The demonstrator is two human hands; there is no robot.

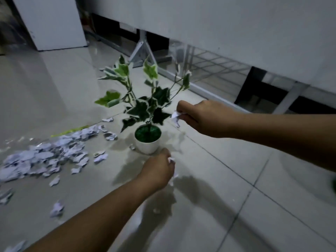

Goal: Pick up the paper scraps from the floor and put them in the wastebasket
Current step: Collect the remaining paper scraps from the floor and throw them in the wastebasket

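A big heap of torn white paper scraps [47, 155] lies on the tiled floor at the left, with loose pieces scattered around it, one [57, 209] near my left forearm. My left hand [158, 170] hovers just in front of the plant pot, fingers closed on small white scraps. My right hand [196, 117] is raised to the right of the plant's leaves and pinches a crumpled white scrap [176, 116] that hangs from its fingertips. No wastebasket is in view.
A small artificial ivy plant in a white pot [147, 144] stands between my hands. A white table with metal legs [143, 46] and a wire grid runs along the back right. A white cabinet [52, 22] stands at the far left.
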